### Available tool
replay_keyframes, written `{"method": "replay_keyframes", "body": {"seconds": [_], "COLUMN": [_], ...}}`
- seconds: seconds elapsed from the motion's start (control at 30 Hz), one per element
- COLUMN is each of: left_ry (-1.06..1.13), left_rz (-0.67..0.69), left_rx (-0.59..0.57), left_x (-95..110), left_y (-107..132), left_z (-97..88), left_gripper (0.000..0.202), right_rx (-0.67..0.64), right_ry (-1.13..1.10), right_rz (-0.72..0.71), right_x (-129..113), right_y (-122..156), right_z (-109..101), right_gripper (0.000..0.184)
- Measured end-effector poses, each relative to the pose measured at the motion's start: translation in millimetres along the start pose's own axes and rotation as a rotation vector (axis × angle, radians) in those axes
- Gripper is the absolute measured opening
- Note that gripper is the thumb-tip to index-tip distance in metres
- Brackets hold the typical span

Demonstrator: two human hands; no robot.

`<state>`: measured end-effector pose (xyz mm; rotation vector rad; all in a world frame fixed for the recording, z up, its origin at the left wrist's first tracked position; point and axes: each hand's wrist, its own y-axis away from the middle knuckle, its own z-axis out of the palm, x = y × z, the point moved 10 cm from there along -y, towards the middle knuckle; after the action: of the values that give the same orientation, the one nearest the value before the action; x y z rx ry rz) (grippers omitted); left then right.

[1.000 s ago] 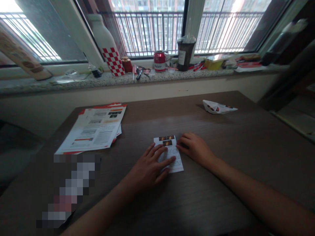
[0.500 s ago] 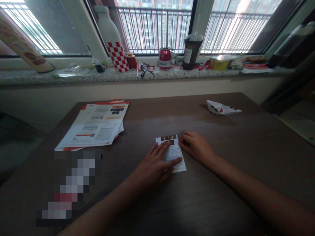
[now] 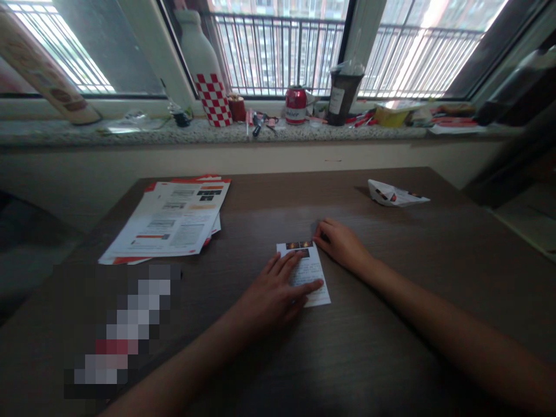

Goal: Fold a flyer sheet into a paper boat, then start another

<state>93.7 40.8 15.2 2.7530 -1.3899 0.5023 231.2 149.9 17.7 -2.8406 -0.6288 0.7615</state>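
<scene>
A small white rectangle of printed paper [image 3: 313, 270], apparently folded, lies on the brown table with dark photos along its far end. My left hand [image 3: 282, 285] rests flat across its left and middle part, fingers spread, hiding some of the print. At the paper's far right corner is my right hand [image 3: 340, 242], its fingers curled and pressed together, the tips touching the corner. Further back on the right sits a folded paper boat [image 3: 396, 194] made of printed white paper.
A stack of printed sheets [image 3: 174, 220] lies at the table's back left, with a pixelated patch [image 3: 125, 330] nearer me. Along the windowsill stand a checkered bottle [image 3: 212, 98], a red can [image 3: 296, 105], a dark drink cup [image 3: 342, 95] and small clutter.
My right hand has slid away from me along the paper's right edge to its far corner. My left hand stays flat on the paper. The view has shifted slightly.
</scene>
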Motion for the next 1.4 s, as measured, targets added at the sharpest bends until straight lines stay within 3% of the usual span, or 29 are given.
{"method": "replay_keyframes", "body": {"seconds": [0.27,0.5,1.03,1.4], "left_ry": [-0.005,-0.034,-0.042,-0.024], "left_rz": [-0.004,-0.048,-0.043,-0.069], "left_rx": [0.015,0.033,0.035,0.029], "left_x": [0.7,-11.9,-12.4,-15.4], "left_y": [-1.4,-1.4,-0.9,-1.8], "left_z": [-5.4,-9.2,-7.8,-9.3], "left_gripper": [0.053,0.053,0.055,0.054], "right_rx": [0.046,0.012,-0.072,-0.188], "right_ry": [-0.083,-0.135,-0.079,-0.111], "right_rz": [-0.022,-0.044,-0.063,-0.153], "right_x": [0.8,-3.7,3.5,-12.2], "right_y": [2.3,1.2,-24.2,4.6], "right_z": [-5.5,-5.4,7.9,5.9], "right_gripper": [0.007,0.003,0.007,0.01]}}
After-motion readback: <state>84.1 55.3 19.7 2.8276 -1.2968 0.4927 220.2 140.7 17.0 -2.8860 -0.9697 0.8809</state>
